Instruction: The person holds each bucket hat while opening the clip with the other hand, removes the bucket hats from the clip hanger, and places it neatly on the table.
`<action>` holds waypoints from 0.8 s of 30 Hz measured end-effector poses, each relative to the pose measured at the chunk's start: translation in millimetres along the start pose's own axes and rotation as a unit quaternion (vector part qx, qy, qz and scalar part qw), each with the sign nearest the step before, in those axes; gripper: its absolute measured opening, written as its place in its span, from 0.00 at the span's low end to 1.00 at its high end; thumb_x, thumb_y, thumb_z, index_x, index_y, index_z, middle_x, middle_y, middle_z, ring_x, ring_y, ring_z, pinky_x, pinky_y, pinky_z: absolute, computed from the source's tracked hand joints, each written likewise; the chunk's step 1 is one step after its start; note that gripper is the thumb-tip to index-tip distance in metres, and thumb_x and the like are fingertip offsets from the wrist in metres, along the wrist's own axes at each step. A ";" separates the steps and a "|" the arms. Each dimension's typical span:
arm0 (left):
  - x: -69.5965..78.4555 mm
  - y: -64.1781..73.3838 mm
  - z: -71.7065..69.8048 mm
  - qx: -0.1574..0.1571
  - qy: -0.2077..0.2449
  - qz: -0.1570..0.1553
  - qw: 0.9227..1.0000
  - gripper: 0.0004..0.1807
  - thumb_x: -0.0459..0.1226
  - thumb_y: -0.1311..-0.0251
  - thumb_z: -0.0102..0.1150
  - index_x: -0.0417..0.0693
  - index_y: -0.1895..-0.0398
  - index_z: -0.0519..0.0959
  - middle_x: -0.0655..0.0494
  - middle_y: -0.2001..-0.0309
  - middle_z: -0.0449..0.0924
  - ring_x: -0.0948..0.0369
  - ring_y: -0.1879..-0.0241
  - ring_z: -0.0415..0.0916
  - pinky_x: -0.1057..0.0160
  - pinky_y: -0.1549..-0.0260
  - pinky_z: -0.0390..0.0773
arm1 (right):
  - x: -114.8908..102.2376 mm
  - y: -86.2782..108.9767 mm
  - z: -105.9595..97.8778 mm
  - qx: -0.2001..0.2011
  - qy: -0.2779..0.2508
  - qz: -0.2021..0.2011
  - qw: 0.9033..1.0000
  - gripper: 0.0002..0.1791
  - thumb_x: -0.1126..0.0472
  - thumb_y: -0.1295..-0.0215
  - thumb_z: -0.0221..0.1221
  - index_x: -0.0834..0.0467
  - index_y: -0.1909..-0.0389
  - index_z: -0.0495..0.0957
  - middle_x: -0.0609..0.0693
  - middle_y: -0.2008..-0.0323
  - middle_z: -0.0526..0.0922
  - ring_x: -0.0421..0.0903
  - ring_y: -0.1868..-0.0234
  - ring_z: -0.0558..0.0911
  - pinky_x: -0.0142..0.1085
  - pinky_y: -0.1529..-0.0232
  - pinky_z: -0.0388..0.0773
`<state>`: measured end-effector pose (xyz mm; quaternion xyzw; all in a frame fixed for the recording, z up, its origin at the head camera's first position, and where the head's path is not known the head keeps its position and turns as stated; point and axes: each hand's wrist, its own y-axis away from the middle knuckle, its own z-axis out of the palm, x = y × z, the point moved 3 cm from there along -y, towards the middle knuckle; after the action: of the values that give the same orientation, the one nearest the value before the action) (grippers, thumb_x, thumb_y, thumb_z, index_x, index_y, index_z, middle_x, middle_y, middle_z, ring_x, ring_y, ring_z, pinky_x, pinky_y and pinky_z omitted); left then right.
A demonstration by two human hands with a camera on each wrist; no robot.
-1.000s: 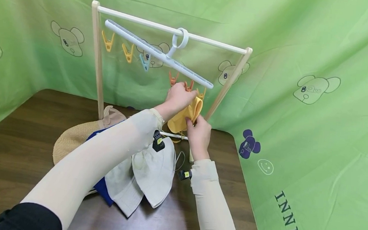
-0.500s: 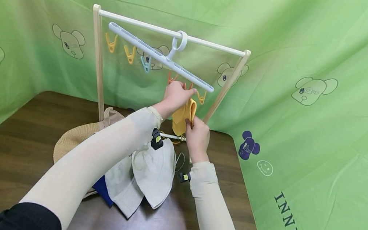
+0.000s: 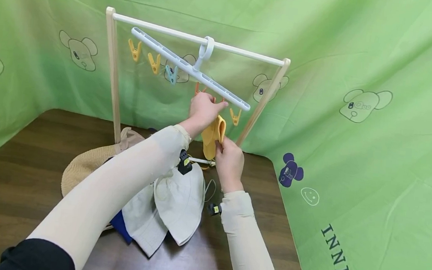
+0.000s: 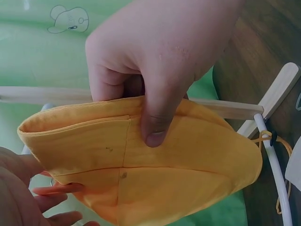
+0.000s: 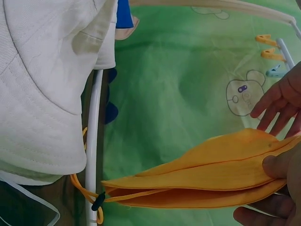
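Observation:
In the head view my right hand (image 3: 230,162) grips a folded yellow fabric hat (image 3: 211,139) by its edge. The left wrist view shows that thumb pressed on the hat's front (image 4: 188,160), fingers behind. Above it my left hand (image 3: 204,110) is at an orange clothespin (image 4: 59,188), which lies between its thumb and fingers against the hat; whether the clip bites the fabric is hidden. Another orange clothespin (image 3: 200,89) is partly behind the left hand. A pale blue hanger (image 3: 191,69) hangs tilted, with yellow clothespins (image 3: 154,64) and a light blue one (image 3: 171,75) below it.
The hanger hooks over the white bar (image 3: 159,28) of a wooden rack (image 3: 114,74). On the brown table (image 3: 16,169) lie white hats (image 3: 180,204), a straw hat (image 3: 82,166) and something blue (image 3: 120,226). A green printed curtain (image 3: 352,164) surrounds the table.
The yellow hat and both hands have shifted slightly left. The hat has moved away from the rightmost yellow clothespin, which now shows fully. The hanger has turned a little.

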<state>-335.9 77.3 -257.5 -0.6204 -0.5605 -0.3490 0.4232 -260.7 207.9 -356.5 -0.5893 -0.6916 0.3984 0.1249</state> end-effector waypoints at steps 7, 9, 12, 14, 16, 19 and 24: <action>-4.8 -0.1 0.0 0.015 0.010 -0.006 1.000 0.29 0.52 0.39 0.72 0.54 0.87 0.66 0.62 0.87 0.57 0.63 0.82 0.57 0.66 0.82 0.57 | -2.1 1.0 1.4 0.003 0.000 -0.011 1.000 0.07 0.61 0.30 0.65 0.59 0.68 0.83 0.55 0.68 0.88 0.55 0.69 0.87 0.50 0.70 0.82; -6.0 0.7 0.6 0.019 0.021 -0.007 1.000 0.29 0.52 0.39 0.72 0.54 0.87 0.66 0.62 0.87 0.57 0.63 0.82 0.58 0.65 0.82 0.58 | -2.2 1.4 1.6 0.003 -0.001 -0.010 1.000 0.07 0.61 0.30 0.65 0.59 0.68 0.83 0.56 0.68 0.88 0.55 0.69 0.87 0.49 0.70 0.82; -7.9 1.1 2.4 0.022 0.038 -0.007 0.999 0.27 0.51 0.39 0.72 0.54 0.86 0.68 0.62 0.87 0.58 0.63 0.82 0.58 0.66 0.82 0.58 | -2.0 1.5 1.5 0.003 -0.006 -0.008 1.000 0.07 0.61 0.30 0.65 0.59 0.68 0.83 0.56 0.68 0.88 0.55 0.69 0.87 0.49 0.70 0.82; -9.1 0.7 3.9 0.025 0.051 -0.005 0.998 0.25 0.51 0.39 0.72 0.52 0.84 0.71 0.62 0.86 0.59 0.63 0.81 0.59 0.66 0.82 0.59 | -1.7 1.4 1.2 0.005 -0.012 -0.005 1.000 0.08 0.60 0.30 0.66 0.59 0.69 0.82 0.56 0.69 0.88 0.55 0.70 0.87 0.49 0.71 0.82; -10.4 0.1 5.1 0.030 0.063 -0.005 0.998 0.21 0.49 0.39 0.72 0.49 0.80 0.75 0.62 0.85 0.62 0.63 0.80 0.60 0.66 0.81 0.60 | -1.0 1.2 0.9 0.006 -0.022 0.001 1.000 0.09 0.60 0.31 0.66 0.59 0.71 0.82 0.55 0.71 0.87 0.54 0.72 0.85 0.48 0.73 0.80; -12.3 -0.7 6.3 0.038 0.082 -0.008 0.996 0.15 0.47 0.39 0.73 0.47 0.73 0.81 0.61 0.80 0.67 0.63 0.77 0.63 0.66 0.78 0.63 | 0.7 0.8 0.9 0.002 -0.041 0.018 0.999 0.10 0.59 0.32 0.67 0.58 0.72 0.81 0.53 0.74 0.85 0.51 0.76 0.82 0.46 0.76 0.78; -13.9 -2.2 6.4 0.047 0.079 -0.011 0.996 0.13 0.46 0.38 0.72 0.47 0.70 0.82 0.61 0.77 0.69 0.63 0.75 0.64 0.65 0.76 0.64 | 3.6 0.2 0.9 -0.005 -0.051 0.039 0.998 0.11 0.58 0.33 0.68 0.58 0.72 0.81 0.53 0.78 0.82 0.49 0.79 0.78 0.44 0.78 0.74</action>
<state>-340.1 77.7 -272.3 -0.5640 -0.5480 -0.3752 0.4908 -262.1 210.8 -358.3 -0.5955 -0.6754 0.4292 0.0711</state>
